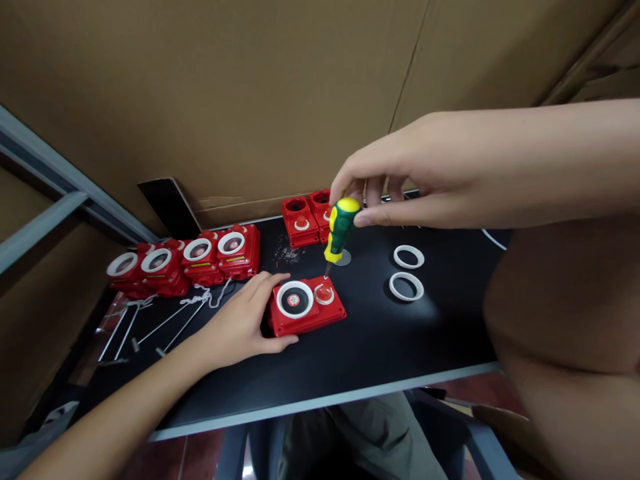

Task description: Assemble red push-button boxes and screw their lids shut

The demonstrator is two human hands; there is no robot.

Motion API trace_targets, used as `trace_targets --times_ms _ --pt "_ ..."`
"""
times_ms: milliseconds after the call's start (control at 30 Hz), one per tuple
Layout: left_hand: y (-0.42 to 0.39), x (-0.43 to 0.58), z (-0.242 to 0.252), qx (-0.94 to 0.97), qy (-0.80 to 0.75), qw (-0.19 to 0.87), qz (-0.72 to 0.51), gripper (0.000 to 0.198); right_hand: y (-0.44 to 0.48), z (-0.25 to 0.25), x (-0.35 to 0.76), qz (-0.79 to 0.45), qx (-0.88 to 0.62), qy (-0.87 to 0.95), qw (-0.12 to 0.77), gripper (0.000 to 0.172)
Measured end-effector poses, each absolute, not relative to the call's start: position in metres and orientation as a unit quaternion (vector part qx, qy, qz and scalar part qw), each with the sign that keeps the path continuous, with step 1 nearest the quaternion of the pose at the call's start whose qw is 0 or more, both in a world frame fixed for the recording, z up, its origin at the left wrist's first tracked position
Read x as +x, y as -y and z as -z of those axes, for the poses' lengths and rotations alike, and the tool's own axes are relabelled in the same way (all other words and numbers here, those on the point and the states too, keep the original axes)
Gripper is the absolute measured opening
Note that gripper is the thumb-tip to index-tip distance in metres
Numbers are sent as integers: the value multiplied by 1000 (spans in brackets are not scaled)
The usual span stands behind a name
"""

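Note:
A red box [330, 312] with a white ring around a dark round window and a small red knob lies flat on the black table. My left hand [245, 323] grips its left end, fingers behind and thumb along the front. Over its far right corner stands a green and yellow screwdriver [341, 230], nearly upright, its tip at the corner's screw spot. Thumb and fingertips of my right hand [400, 177] pinch the handle near its yellow top. Two loose white rings [407, 287] lie to the right of the box.
Several similar red boxes with white rings [235, 250] stand at the left, with thin metal rods and white cords [175, 323] before them. More red boxes [300, 223] without white window rings sit at the back. A dark phone-like slab [170, 208] leans on the cardboard wall [225, 100].

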State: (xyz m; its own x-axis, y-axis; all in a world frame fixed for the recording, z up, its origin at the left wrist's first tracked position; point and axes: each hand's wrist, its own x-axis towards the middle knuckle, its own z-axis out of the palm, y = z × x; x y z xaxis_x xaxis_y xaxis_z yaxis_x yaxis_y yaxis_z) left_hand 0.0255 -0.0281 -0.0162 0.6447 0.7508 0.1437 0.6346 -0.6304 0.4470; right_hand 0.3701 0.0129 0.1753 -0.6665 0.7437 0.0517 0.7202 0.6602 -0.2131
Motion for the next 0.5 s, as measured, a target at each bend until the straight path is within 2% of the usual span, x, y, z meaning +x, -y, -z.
trace_targets --times_ms 100,300,500 --pt "28 27 16 885 -395 186 -160 91 -12 -178 366 -75 -409 909 29 39" --pt "28 26 16 886 -394 187 -161 91 -10 -175 354 -37 -456 889 13 35" --pt "28 27 15 882 -396 193 -166 90 -7 -170 337 -21 -456 890 13 47"
